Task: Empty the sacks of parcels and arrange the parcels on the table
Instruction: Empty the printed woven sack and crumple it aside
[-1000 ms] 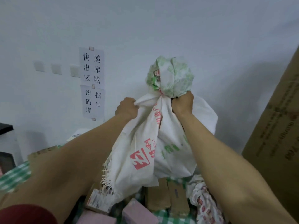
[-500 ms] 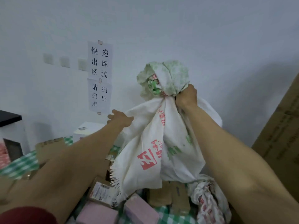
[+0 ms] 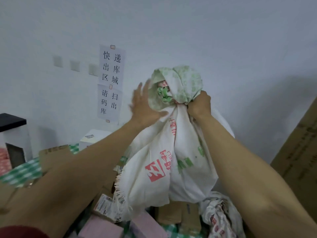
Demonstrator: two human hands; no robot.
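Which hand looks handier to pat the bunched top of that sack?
Probably the left hand: it is open and right beside the bunch. The right hand grips the sack, holding it up.

I see open air above and left of the raised sack (image 3: 185,152), up to the wall (image 3: 205,40). A tall carton (image 3: 301,148) closes off the right. Below it, parcels (image 3: 169,213) and a second sack (image 3: 221,219) crowd the desk (image 3: 22,172).
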